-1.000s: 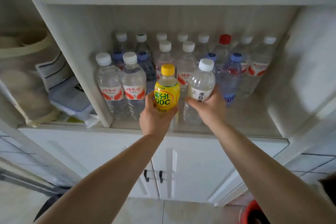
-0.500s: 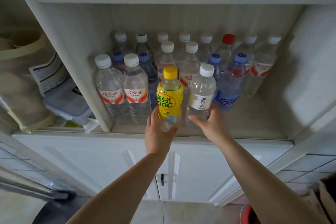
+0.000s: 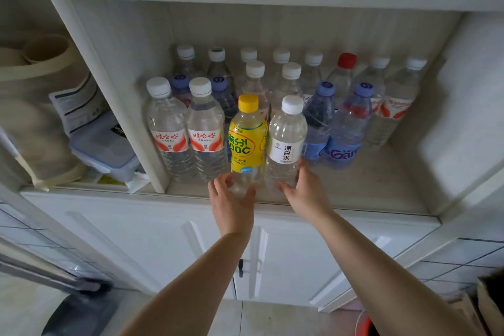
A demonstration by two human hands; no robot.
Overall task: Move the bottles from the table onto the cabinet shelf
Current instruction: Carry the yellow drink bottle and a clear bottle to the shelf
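A yellow-capped lemon drink bottle and a clear bottle with a white label stand upright side by side at the front of the cabinet shelf. My left hand cups the base of the yellow bottle with loose, spread fingers. At the foot of the white-label bottle, my right hand has its thumb and fingers loosely on either side. Several water bottles with white, blue and red caps fill the shelf behind and beside them.
The shelf's right front part is bare wood. A divider post bounds the compartment on the left; beyond it lie a plastic box and papers. White cabinet doors are below. A red object sits on the floor at bottom right.
Both bottles went from held in front of the shelf to standing on it. My hands slid down to their bases and loosened their hold.
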